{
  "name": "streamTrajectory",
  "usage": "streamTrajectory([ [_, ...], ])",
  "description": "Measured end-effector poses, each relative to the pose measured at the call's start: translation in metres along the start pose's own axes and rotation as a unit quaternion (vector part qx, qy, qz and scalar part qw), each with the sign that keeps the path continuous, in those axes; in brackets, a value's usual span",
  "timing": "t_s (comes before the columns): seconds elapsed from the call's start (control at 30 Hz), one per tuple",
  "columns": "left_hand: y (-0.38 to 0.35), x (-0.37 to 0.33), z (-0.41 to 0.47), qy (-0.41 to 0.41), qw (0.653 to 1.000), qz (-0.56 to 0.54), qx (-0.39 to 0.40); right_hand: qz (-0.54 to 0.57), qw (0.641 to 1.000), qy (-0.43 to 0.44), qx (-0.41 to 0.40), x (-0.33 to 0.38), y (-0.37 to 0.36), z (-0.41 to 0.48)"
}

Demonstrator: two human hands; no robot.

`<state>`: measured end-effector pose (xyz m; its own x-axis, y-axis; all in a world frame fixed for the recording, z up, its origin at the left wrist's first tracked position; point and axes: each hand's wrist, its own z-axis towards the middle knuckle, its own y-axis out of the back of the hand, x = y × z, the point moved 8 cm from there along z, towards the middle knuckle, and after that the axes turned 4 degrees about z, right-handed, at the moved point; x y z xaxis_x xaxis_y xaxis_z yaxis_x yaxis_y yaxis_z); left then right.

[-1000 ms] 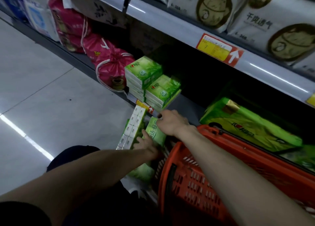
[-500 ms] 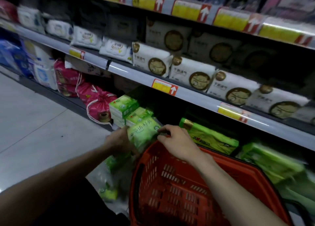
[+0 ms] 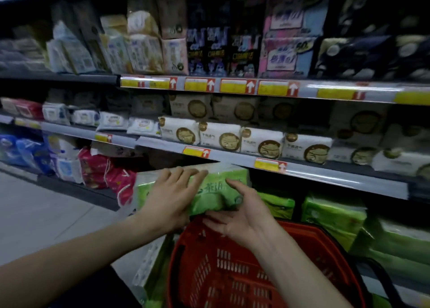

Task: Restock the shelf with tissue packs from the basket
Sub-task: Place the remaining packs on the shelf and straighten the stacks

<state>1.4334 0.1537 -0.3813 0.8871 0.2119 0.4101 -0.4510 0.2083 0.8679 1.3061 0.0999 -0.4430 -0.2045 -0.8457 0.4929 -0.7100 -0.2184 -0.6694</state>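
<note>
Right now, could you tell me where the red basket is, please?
The red basket sits low and centre-right in the head view, just below both hands holding the green tissue pack, in front of the bottom shelf.

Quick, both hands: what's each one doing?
Left hand: spread flat on the green tissue pack, holding it.
Right hand: open, supporting the pack's underside.

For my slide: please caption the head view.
Both hands lift a green tissue pack above the red basket.
</note>
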Motion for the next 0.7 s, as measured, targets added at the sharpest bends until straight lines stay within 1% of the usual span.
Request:
streamTrajectory([
  [0.1, 0.010, -0.054, 0.001, -0.063, 0.998, 0.011, -0.009, 0.008, 0.999, -0.017, -0.034, 0.006, 0.037, -0.020],
  [0.2, 0.018, -0.107, 0.000, -0.117, 0.993, 0.013, -0.021, 0.053, 0.996, -0.015, -0.066, 0.008, 0.076, -0.037],
  [0.27, 0.024, -0.136, 0.001, -0.145, 0.989, 0.004, -0.039, 0.093, 0.992, 0.011, -0.090, 0.006, 0.102, -0.043],
  [0.43, 0.038, -0.205, 0.009, -0.217, 0.974, -0.006, -0.071, 0.160, 0.980, 0.086, -0.086, 0.022, 0.157, -0.059],
  [0.53, 0.040, -0.242, 0.020, -0.258, 0.962, -0.027, -0.086, 0.175, 0.967, 0.126, -0.138, 0.039, 0.191, -0.075],
  [0.6, 0.042, -0.265, 0.030, -0.287, 0.953, -0.048, -0.089, 0.184, 0.953, 0.149, -0.190, 0.048, 0.219, -0.081],
  [0.67, 0.040, -0.285, 0.042, -0.295, 0.949, -0.073, -0.080, 0.198, 0.933, 0.178, -0.243, 0.056, 0.246, -0.089],
  [0.7, 0.038, -0.292, 0.049, -0.280, 0.953, -0.093, -0.075, 0.205, 0.922, 0.193, -0.266, 0.060, 0.259, -0.096],
])
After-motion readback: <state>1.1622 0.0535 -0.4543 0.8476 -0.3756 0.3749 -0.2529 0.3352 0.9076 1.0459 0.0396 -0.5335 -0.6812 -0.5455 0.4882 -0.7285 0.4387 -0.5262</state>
